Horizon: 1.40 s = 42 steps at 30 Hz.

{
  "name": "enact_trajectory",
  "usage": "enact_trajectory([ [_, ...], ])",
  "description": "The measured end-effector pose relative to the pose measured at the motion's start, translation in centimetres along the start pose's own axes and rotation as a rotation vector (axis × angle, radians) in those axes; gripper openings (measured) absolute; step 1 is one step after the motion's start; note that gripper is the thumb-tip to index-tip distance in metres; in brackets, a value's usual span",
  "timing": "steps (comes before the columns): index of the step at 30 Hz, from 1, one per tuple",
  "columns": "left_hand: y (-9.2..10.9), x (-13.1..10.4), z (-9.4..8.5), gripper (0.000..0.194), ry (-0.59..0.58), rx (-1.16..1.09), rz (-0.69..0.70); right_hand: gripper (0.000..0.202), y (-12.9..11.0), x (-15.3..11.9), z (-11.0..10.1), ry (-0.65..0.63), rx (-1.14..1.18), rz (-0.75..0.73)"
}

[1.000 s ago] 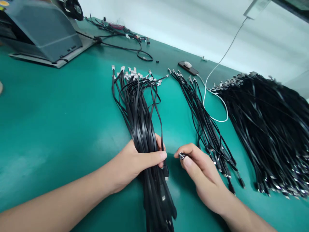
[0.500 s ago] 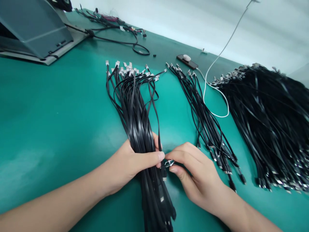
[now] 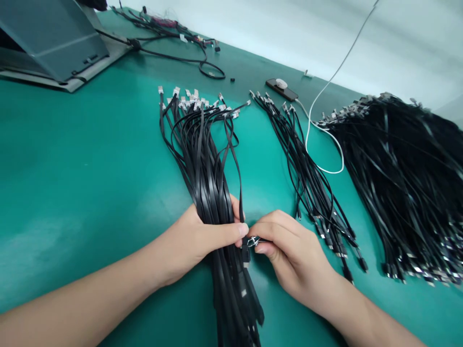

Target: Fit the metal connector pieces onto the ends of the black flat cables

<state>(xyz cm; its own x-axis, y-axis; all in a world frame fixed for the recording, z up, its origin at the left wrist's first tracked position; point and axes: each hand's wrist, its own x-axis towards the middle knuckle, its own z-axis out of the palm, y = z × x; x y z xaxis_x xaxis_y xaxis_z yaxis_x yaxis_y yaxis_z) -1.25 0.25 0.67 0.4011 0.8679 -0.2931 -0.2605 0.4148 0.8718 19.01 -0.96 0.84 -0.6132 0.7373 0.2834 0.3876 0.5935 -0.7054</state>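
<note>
My left hand (image 3: 208,236) is wrapped round a thick bundle of flat black USB cables (image 3: 206,193), thumb across the front. Silvery plugs (image 3: 195,99) fan out at the bundle's far end, and its lower part hangs below the hand. One cable stands apart on the right side, its black connector (image 3: 246,253) just under my left thumb tip. Against that cable, my right hand (image 3: 292,255) pinches a small shiny metal piece (image 3: 254,240) with looped ends between thumb and forefinger. Its exact kind is too small to make out.
Right of the bundle lies a smaller group of cables (image 3: 307,164), then a large heap of them (image 3: 405,178). A phone (image 3: 281,89) with a white cord (image 3: 307,137) lies behind. A grey stand (image 3: 54,43) and tangled leads (image 3: 162,33) are at the back left.
The metal piece has come slightly closer to the cable's connector, and my right fingers have shifted a little. My left hand keeps its hold on the bundle. The view has moved slightly.
</note>
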Motion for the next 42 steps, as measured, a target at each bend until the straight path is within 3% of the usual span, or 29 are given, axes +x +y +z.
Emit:
enact_trajectory([
  [26,0.2,-0.1,-0.1,0.014,-0.017,0.043,-0.017,0.016,-0.1,0.1,0.3,0.045,0.103,0.094],
  [32,0.3,-0.3,0.1,0.022,0.036,0.015,-0.07,0.012,0.1,-0.2,-0.1,0.221,0.097,0.148],
  [34,0.2,-0.3,0.0,0.023,0.048,0.01,-0.084,0.016,-0.2,-0.3,-0.4,0.145,0.196,0.106],
  [38,-0.1,-0.3,-0.3,0.025,0.051,0.01,-0.072,0.032,-1.2,-0.3,-0.1,-0.128,0.356,0.061],
  [40,-0.3,-0.3,-0.3,0.028,0.044,-0.009,-0.051,0.034,-1.4,-0.2,0.4,-0.126,0.37,0.074],
  [42,-0.5,-0.4,-0.2,0.032,0.05,-0.044,-0.032,0.032,-0.8,0.0,0.9,0.002,0.388,0.095],
])
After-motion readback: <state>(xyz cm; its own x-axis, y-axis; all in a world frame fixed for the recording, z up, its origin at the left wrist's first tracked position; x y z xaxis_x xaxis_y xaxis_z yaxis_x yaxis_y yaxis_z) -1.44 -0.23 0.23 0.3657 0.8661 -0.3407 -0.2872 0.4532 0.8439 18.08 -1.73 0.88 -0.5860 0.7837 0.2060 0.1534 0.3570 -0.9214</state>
